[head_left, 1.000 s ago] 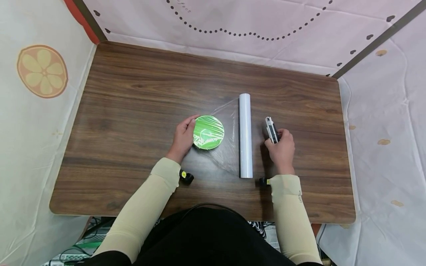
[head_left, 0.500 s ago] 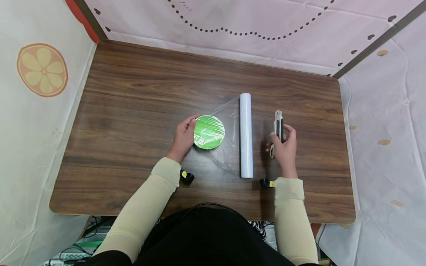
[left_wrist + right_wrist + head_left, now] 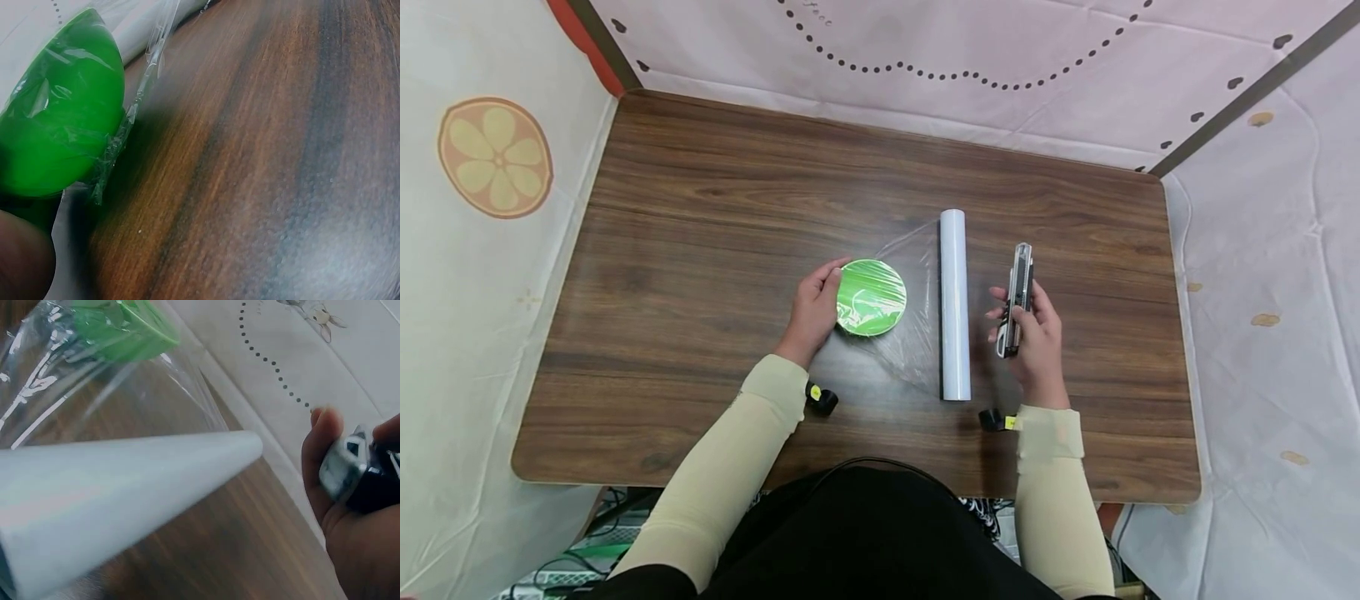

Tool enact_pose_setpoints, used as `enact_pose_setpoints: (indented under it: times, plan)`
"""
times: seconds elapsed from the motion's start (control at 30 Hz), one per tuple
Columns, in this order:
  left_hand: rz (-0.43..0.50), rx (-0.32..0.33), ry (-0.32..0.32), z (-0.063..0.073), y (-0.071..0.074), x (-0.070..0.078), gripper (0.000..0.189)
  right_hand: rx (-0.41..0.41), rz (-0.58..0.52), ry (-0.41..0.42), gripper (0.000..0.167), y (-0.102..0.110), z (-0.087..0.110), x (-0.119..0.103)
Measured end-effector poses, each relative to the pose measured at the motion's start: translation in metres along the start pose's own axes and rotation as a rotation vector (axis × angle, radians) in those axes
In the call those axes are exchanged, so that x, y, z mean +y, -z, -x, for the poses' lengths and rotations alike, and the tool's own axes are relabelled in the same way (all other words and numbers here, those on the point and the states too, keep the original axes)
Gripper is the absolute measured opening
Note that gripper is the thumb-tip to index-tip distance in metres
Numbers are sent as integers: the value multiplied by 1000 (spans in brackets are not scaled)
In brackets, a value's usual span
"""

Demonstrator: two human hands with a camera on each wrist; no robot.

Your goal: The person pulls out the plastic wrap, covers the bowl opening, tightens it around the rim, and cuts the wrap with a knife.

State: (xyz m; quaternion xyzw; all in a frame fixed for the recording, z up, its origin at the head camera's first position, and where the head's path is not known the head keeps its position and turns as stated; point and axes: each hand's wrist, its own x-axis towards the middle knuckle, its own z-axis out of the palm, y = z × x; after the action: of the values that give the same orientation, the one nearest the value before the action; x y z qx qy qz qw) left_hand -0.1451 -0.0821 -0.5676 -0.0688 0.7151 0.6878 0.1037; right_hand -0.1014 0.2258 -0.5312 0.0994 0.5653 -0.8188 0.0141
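Note:
Clear cling film stretches over a round green bowl [image 3: 872, 298] near the middle of the table, also seen in the left wrist view with crumpled film [image 3: 112, 153] along its side. My left hand [image 3: 811, 315] grips the bowl's left side, thumb at the rim. From the bowl a film sheet [image 3: 919, 279] runs right to a white roll of cling film [image 3: 955, 308], which lies lengthwise on the table. Right of that roll, my right hand [image 3: 1041, 354] holds a utility knife [image 3: 1018, 287] between thumb and fingers, its front end pointing away from me. Whether the blade is out, I cannot tell.
The wooden table [image 3: 715, 208] has rounded corners. Printed cloth walls [image 3: 895, 42] stand along its back and both sides. A small black wrist camera [image 3: 822, 402] sits at the left cuff, another camera [image 3: 992, 419] at the right one.
My right hand has raised the utility knife and turned over, so more of the knife shows and the fingers now spread under it. My left hand and the bowl have stayed in place.

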Motion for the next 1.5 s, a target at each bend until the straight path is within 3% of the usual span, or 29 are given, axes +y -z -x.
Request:
enact_pose_setpoints:
  times: [0.27,0.63,0.83,1.07,1.3,1.5]
  plan:
    - [7,8,15,-1,0,0,38,0,32,72,32,-7,2,7]
    - [9,8,21,-2,0,-2,38,-9,252,73,1,-12,4,12]
    - [11,7,17,-1,0,0,38,-28,349,77,19,-15,4,11]
    - [-29,6,2,1,0,3,38,-43,337,65,30,-20,4,10]
    - [-2,3,23,-14,2,-22,39,-52,331,72,27,-28,3,9]
    - [12,7,22,-16,2,-27,39,-40,359,48,25,-29,2,11]
